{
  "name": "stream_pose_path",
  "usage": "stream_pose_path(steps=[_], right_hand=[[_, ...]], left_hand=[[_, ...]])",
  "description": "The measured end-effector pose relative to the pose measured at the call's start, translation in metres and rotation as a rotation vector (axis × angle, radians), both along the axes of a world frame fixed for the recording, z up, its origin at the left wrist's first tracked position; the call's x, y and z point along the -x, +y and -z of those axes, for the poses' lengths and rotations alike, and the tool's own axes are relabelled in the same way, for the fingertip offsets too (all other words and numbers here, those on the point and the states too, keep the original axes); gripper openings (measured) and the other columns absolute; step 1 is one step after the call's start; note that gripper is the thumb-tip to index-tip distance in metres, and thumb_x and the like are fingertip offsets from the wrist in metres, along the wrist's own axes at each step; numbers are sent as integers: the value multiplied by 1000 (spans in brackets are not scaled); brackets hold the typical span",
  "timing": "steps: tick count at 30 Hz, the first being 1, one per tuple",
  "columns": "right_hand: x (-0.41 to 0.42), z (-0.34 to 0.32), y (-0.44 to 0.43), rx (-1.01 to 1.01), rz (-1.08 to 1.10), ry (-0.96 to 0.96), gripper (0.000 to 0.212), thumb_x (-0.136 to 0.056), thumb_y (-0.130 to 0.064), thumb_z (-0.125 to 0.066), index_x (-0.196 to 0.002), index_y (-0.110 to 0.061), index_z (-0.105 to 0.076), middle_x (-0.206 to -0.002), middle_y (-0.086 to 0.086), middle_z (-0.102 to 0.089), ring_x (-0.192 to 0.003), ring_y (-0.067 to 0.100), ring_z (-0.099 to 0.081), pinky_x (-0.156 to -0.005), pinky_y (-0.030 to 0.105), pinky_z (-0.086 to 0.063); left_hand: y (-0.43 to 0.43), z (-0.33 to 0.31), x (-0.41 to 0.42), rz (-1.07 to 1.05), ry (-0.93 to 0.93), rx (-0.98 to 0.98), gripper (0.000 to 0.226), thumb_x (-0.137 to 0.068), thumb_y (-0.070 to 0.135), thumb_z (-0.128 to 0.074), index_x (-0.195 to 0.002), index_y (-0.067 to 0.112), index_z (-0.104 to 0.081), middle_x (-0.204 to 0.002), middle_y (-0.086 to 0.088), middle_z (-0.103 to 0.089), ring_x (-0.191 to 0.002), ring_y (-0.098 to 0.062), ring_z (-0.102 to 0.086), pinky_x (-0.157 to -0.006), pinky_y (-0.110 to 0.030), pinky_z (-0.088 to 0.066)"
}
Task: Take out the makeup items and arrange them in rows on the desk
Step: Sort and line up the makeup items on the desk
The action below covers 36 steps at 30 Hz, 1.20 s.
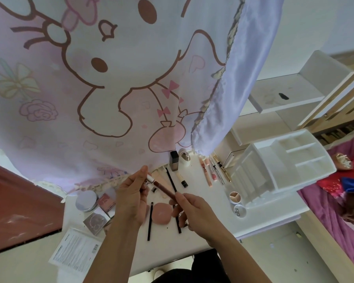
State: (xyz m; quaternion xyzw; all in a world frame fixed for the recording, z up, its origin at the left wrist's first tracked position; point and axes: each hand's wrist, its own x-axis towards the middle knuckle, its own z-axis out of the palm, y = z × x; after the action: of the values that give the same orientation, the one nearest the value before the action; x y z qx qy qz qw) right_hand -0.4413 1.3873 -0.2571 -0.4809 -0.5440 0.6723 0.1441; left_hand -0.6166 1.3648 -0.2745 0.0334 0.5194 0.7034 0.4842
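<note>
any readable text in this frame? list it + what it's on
"bibi", seen upside down: white round lid by the organizer.
Printed sheet at the desk's left corner: lines of text and a barcode, too small to read.
Square compact and pink box: markings blurred, unreadable.
Pencil held by left hand and right hand: no legible text.

Both forearms are bare, no sleeves or jewellery showing; dark clothing below.
</note>
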Motion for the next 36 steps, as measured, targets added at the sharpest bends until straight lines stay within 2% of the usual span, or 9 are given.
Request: stream_pose_path(steps=[4, 11, 15, 17, 19, 21, 25, 29, 36], right_hand=[[-6, 6, 4, -39, 6, -5, 13, -99, -29, -60, -107, -19, -60, -83, -4, -66, -59, 10, -57, -50, 14, -40], [-14, 12, 15, -87, 36, -53, 25, -90, -35, -71, -111, -29, -57, -98, -3, -69, -74, 14, -69, -54, 16, -46], [-32, 26, 29, -230, 15, -186, 13, -88, -40, -71, -99, -34, -70, -94, -13, -71, -74, 6, -65, -71, 27, -56], [-44, 33, 37, -259, 21, -227, 9, -86, -41, -74, -93, -35, -75, -90, -17, -71, -74, 5, -64, -73, 21, -53], [-56, 42, 45, -249, 57, -251, 8, -84, -40, -77, -91, -36, -77, -87, -16, -70, -69, 0, -60, -67, 12, -47], [-67, 57, 56, -229, 122, -276, 9, -83, -36, -79, -91, -33, -78, -87, -12, -71, -64, -4, -57, -65, 9, -42], [-80, 88, 78, -227, 251, -415, 11, -87, -32, -75, -94, -25, -79, -77, -17, -67, -69, -15, -56, -67, -1, -35], [-80, 123, 109, -221, 283, -581, 19, -92, -35, -67, -105, -24, -76, -84, -13, -67, -77, 0, -54, -69, 16, -38], [-45, 182, 153, -270, 241, -627, 25, -93, -28, -62, -110, -16, -76, -103, 5, -72, -94, 21, -65, -78, 19, -40]], left_hand=[[4, 4, 3, -12, -2, 35, 32, -68, 29, -79, -89, 6, -69, -66, 3, -55, -59, -8, -39, -53, -16, -38], [18, 10, -1, -17, -25, 29, 17, -80, 20, -74, -86, 5, -70, -73, -2, -64, -54, -6, -44, -49, -15, -40], [34, 14, -10, 6, 18, 65, 10, -72, 23, -77, -71, 14, -75, -63, 1, -56, -54, -7, -39, -51, -18, -34], [41, 19, -18, 10, 72, 98, 18, -68, 27, -80, -77, 13, -75, -62, 1, -54, -54, -9, -37, -52, -21, -33], [51, 23, -29, 65, 206, 148, 28, -71, 34, -80, -87, 12, -75, -65, 2, -58, -56, -10, -41, -53, -20, -37], [62, 30, -40, 179, 386, 242, 30, -81, 47, -73, -96, 21, -74, -75, 11, -65, -68, -6, -55, -67, -20, -46], [73, 71, -48, 524, 827, 428, 56, -93, 63, -46, -132, 24, -56, -126, 8, -58, -113, -12, -54, -88, -20, -43], [56, 126, -51, 1044, 1357, 583, 56, -99, 55, -39, -143, 21, -44, -156, -6, -33, -141, -25, -29, -114, -42, -32], [23, 163, -44, 1245, 1515, 715, 57, -103, 45, -33, -153, 19, -27, -164, -8, -14, -152, -27, -9, -122, -43, -9]])
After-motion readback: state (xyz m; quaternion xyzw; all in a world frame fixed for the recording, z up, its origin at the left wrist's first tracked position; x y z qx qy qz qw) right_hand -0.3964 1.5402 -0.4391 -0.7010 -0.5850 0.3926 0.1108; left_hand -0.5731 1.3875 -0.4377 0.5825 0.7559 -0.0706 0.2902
